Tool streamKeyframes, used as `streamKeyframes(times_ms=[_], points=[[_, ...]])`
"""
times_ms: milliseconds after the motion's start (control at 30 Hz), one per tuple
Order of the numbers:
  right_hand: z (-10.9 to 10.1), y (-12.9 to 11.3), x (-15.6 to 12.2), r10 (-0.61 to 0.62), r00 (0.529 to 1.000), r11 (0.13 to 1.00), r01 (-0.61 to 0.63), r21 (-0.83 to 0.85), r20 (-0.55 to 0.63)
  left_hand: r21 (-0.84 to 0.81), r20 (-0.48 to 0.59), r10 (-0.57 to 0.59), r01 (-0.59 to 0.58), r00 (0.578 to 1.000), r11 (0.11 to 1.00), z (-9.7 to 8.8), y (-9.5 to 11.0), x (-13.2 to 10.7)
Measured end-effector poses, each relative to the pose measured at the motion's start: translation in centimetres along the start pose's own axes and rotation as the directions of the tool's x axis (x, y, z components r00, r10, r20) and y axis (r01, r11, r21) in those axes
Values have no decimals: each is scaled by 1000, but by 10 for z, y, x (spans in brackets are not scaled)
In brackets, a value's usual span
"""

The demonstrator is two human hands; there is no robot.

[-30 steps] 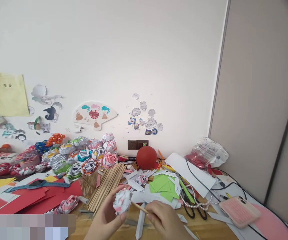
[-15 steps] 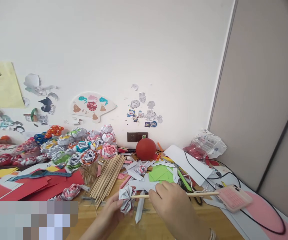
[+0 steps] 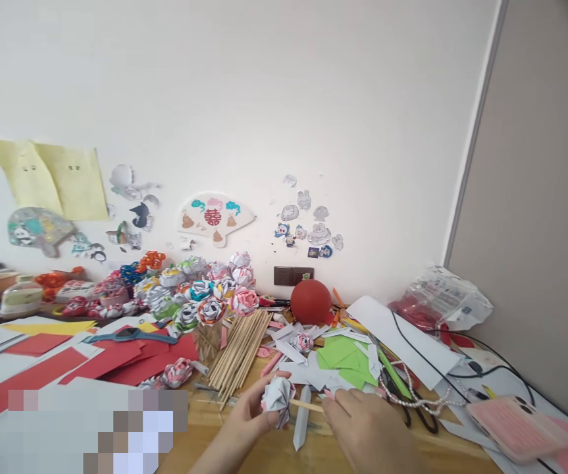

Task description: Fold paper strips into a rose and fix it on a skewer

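Observation:
My left hand [image 3: 247, 416] is closed around a white folded paper flower [image 3: 278, 396] with touches of pink. A thin wooden stick [image 3: 306, 405] runs from the flower's right side into my right hand [image 3: 365, 424], whose fingers are wrapped round it. Beyond that hand the stick does not show. Just under the stick, a pointed white paper strip [image 3: 302, 421] lies on the wooden table [image 3: 258, 457]. A small pink and white paper flower [image 3: 304, 342] rests among loose strips behind my hands.
A bundle of wooden sticks [image 3: 241, 352] lies left of centre, before many finished paper flowers [image 3: 209, 309]. Red paper sheets [image 3: 165, 359] spread leftward. Behind are green paper [image 3: 345, 359] and a red ball [image 3: 311, 301]. A pink phone [image 3: 516, 428] and black cables [image 3: 424, 362] occupy the right.
The view has swung left, so everything appears farther right. The stick's far end, earlier sticking out past my right hand, no longer shows. Both hands keep hold of flower and stick.

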State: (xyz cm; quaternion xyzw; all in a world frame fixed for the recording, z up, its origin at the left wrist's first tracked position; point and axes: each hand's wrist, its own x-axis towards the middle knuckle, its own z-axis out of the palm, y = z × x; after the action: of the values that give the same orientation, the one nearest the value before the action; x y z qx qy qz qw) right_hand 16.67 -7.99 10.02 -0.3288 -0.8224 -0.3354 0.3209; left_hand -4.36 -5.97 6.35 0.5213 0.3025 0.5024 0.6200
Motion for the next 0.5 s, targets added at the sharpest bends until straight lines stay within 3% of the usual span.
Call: streamKeyframes(times_ms=[233,367,500], points=[[8,2,-11,76,970,958,-135,251,231,145,-2,68,-67,998,987,-6,8,-4],[5,1,1,177,944,830,-296,472,279,108,-105,134,-123,985,987,6,29,-15],[6,-12,21,216,934,687,-352,636,284,98,-194,194,-178,962,979,23,54,-30]])
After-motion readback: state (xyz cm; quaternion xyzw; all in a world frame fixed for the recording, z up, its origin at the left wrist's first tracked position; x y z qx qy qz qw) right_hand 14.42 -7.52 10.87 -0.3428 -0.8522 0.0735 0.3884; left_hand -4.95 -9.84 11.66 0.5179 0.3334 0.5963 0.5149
